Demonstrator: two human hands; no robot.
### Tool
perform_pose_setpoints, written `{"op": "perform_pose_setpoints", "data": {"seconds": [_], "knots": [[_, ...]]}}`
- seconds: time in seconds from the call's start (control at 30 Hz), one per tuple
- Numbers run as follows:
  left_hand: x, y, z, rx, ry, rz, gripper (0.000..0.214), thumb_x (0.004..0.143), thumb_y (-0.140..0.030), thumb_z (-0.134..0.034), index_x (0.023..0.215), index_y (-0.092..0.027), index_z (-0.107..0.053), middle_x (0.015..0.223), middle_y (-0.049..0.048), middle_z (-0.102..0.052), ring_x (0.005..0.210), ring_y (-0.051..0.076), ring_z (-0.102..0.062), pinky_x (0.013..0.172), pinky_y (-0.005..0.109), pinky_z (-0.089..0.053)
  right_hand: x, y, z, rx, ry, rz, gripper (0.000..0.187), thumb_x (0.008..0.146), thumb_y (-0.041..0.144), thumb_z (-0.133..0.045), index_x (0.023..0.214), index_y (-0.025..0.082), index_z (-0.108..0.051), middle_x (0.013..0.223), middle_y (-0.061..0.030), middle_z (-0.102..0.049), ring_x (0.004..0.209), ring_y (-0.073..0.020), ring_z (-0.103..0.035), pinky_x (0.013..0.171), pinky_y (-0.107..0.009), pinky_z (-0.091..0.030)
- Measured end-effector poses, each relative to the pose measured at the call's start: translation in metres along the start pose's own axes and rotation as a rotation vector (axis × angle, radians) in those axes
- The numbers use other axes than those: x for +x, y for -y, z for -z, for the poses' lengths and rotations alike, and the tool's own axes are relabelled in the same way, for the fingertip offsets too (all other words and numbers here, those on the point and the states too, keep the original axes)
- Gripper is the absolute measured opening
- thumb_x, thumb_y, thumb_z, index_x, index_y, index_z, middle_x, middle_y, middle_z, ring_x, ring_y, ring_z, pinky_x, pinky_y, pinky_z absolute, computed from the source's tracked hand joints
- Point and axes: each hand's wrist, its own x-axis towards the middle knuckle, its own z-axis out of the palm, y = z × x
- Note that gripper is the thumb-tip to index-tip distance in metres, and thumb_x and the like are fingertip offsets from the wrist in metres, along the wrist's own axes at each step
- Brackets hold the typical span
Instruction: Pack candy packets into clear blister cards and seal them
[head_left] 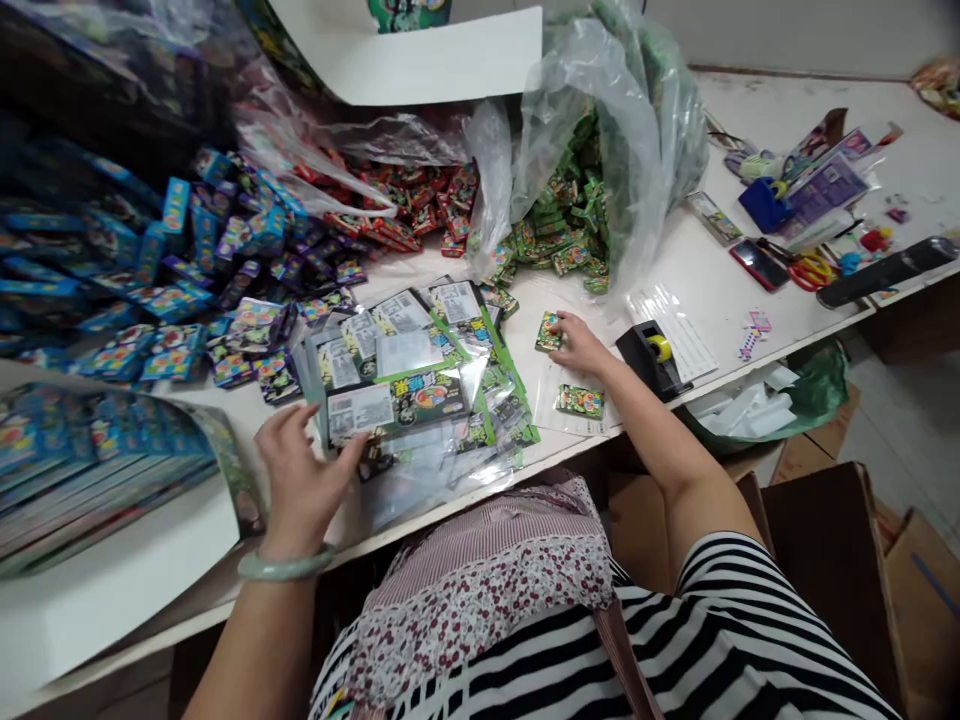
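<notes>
My left hand (304,480) hovers at the left side of a pile of clear plastic bags with printed black and green cards (397,400). Its fingers are spread and curved, with nothing gripped between them. My right hand (581,345) has its fingertips closed on a small green printed packet (548,332) at the table surface. Just below that hand, a second green packet (580,401) lies on a clear plastic bag (551,415) near the table's front edge. A black tape dispenser (651,362) with yellow tape stands right of my right forearm.
Behind are heaps of blue packets (112,240), purple packets (300,265) and red packets (420,200); green packets (559,225) spill from a clear sack (645,150). A card-sided box (112,520) fills the left front. A phone (759,265) and scissors (810,270) lie right.
</notes>
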Motion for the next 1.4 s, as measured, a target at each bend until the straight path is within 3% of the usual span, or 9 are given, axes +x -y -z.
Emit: {"op": "perform_pose_setpoints", "data": {"seconds": [0.13, 0.3, 0.4, 0.5, 0.63, 0.87, 1.07, 1.23, 1.4], "knots": [[0.022, -0.020, -0.009, 0.094, 0.408, -0.359, 0.082, 0.079, -0.054, -0.073, 0.146, -0.023, -0.037, 0.150, 0.0184, -0.042, 0.144, 0.040, -0.036, 0.117, 0.062, -0.031, 0.005, 0.008, 0.006, 0.000, -0.035, -0.029, 0.041, 0.068, 0.022, -0.073, 0.107, 0.015, -0.063, 0.138, -0.0219, -0.053, 0.139, -0.0336, -0.043, 0.116, -0.048, -0.034], [0.049, -0.029, -0.025, 0.283, 0.679, -0.394, 0.099, 0.071, -0.053, -0.076, 0.152, -0.020, -0.030, 0.157, 0.0205, -0.035, 0.151, 0.047, -0.016, 0.117, 0.069, -0.017, -0.018, 0.070, 0.016, 0.130, -0.161, 0.159, 0.042, 0.074, 0.033, -0.074, 0.112, 0.020, -0.062, 0.142, -0.0170, -0.050, 0.137, -0.0316, -0.046, 0.116, -0.050, -0.035], [0.053, -0.032, -0.021, 0.290, 0.591, -0.453, 0.092, 0.072, -0.046, -0.074, 0.150, -0.018, -0.033, 0.145, 0.0196, -0.046, 0.145, 0.044, -0.031, 0.119, 0.068, -0.014, -0.034, 0.117, 0.019, 0.197, -0.014, 0.411, 0.044, 0.078, 0.034, -0.072, 0.119, 0.023, -0.060, 0.145, -0.0137, -0.049, 0.139, -0.0277, -0.045, 0.115, -0.047, -0.037], [0.050, -0.039, -0.008, 0.234, 0.471, -0.497, 0.094, 0.072, -0.048, -0.074, 0.150, -0.016, -0.033, 0.139, 0.0197, -0.046, 0.135, 0.040, -0.042, 0.119, 0.062, -0.023, -0.036, 0.148, 0.015, 0.128, -0.050, 0.511, 0.045, 0.080, 0.027, -0.069, 0.124, 0.022, -0.059, 0.147, -0.0155, -0.045, 0.141, -0.0299, -0.040, 0.116, -0.050, -0.034], [0.041, -0.042, 0.008, 0.153, 0.446, -0.528, 0.097, 0.072, -0.056, -0.075, 0.150, -0.018, -0.033, 0.135, 0.0184, -0.047, 0.129, 0.038, -0.047, 0.111, 0.054, -0.040, -0.029, 0.163, 0.008, -0.009, -0.086, 0.539, 0.046, 0.080, 0.020, -0.066, 0.125, 0.023, -0.059, 0.150, -0.0153, -0.041, 0.142, -0.0342, -0.034, 0.118, -0.057, -0.029], [0.027, -0.035, 0.007, 0.165, 0.394, -0.575, 0.097, 0.071, -0.059, -0.075, 0.150, -0.021, -0.035, 0.132, 0.0178, -0.050, 0.123, 0.039, -0.050, 0.106, 0.056, -0.043, -0.037, 0.171, 0.010, -0.055, 0.236, 0.678, 0.048, 0.078, 0.019, -0.070, 0.124, 0.027, -0.058, 0.149, -0.0107, -0.045, 0.139, -0.0347, -0.037, 0.115, -0.060, -0.035], [0.014, -0.039, 0.002, 0.067, 0.328, -0.532, 0.096, 0.071, -0.059, -0.077, 0.150, -0.022, -0.037, 0.130, 0.0168, -0.051, 0.120, 0.036, -0.053, 0.103, 0.053, -0.048, -0.033, 0.178, -0.001, 0.113, 0.221, 0.621, 0.079, 0.083, 0.039, -0.073, 0.150, 0.026, -0.033, 0.155, -0.0150, -0.039, 0.147, -0.0299, -0.033, 0.120, -0.055, -0.033], [0.008, -0.036, 0.007, 0.097, 0.261, -0.513, 0.093, 0.075, -0.055, -0.075, 0.151, -0.022, -0.033, 0.131, 0.0171, -0.049, 0.122, 0.037, -0.053, 0.104, 0.053, -0.049, -0.038, 0.196, -0.014, 0.156, 0.206, 0.516, 0.054, 0.093, 0.045, -0.060, 0.142, 0.027, -0.047, 0.139, -0.0129, -0.060, 0.145, -0.0310, -0.038, 0.122, -0.062, -0.021], [0.007, -0.027, 0.012, 0.124, 0.201, -0.424, 0.095, 0.077, -0.052, -0.075, 0.154, -0.026, -0.027, 0.130, 0.0161, -0.048, 0.121, 0.037, -0.054, 0.103, 0.054, -0.050, 0.038, 0.206, -0.025, 0.426, 0.115, 0.315, 0.041, 0.099, 0.042, -0.045, 0.130, 0.018, -0.058, 0.122, -0.0107, -0.071, 0.121, -0.0213, -0.063, 0.114, -0.046, -0.039]]}}
